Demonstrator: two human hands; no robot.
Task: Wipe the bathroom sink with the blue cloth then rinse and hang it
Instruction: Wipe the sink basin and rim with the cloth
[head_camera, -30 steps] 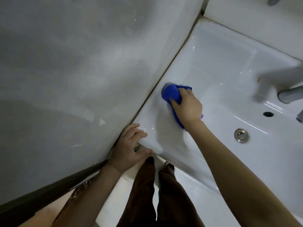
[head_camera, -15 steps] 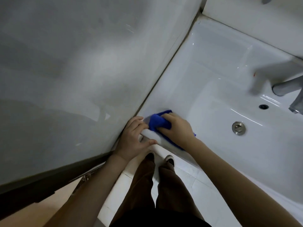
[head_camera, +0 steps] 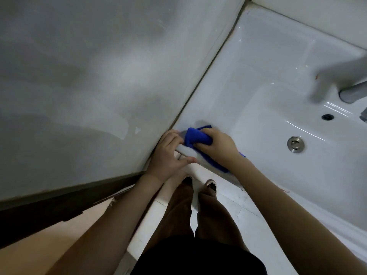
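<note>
Your right hand (head_camera: 216, 144), fingers curled over the bunched blue cloth (head_camera: 195, 138), has dragged it along the left ledge of the white ceramic sink (head_camera: 278, 76) to the front corner, just beside your left hand (head_camera: 168, 155) clasping that rim, so wiping continues.

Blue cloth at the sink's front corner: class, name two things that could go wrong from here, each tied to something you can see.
1. The left hand grips the rim of the sink right beside the blue cloth held by the right hand, so the patch under those fingers may go unwiped.
2. The cloth's tail lies along the front edge, above the floor tiles and shoes; if wet, it could drip and make the floor slippery.
</note>
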